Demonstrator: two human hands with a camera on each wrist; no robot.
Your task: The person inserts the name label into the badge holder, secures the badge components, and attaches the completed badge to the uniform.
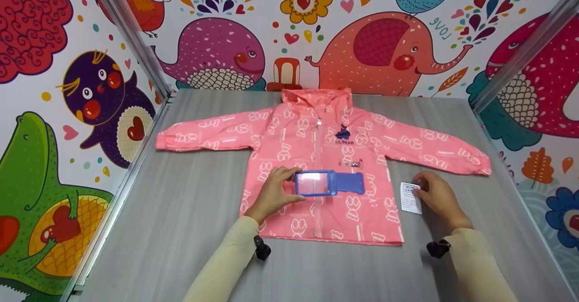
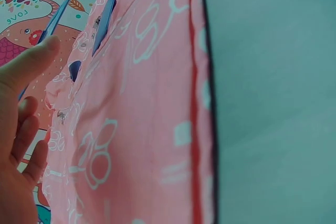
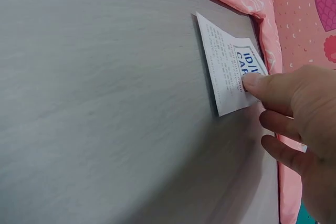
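My left hand (image 1: 274, 190) grips the left end of a blue-framed clear badge holder (image 1: 313, 183), thumb below and fingers above. Its blue flap (image 1: 349, 182) sticks out to the right. The holder is over the front of a pink hooded jacket (image 1: 289, 157), laid flat with sleeves spread. To the right of the jacket's hem, my right hand (image 1: 436, 198) pinches a white paper card (image 1: 410, 199) between thumb and fingers. Blue letters reading "ID" and "CAR" show on the card (image 3: 223, 66) in the right wrist view, partly under the thumb.
A small metal clip (image 1: 356, 163) lies on the jacket's chest, below a dark bear print. The jacket rests on a grey wood-grain table (image 1: 181, 211). Metal posts (image 1: 135, 35) and walls with cartoon animals stand at the back and sides.
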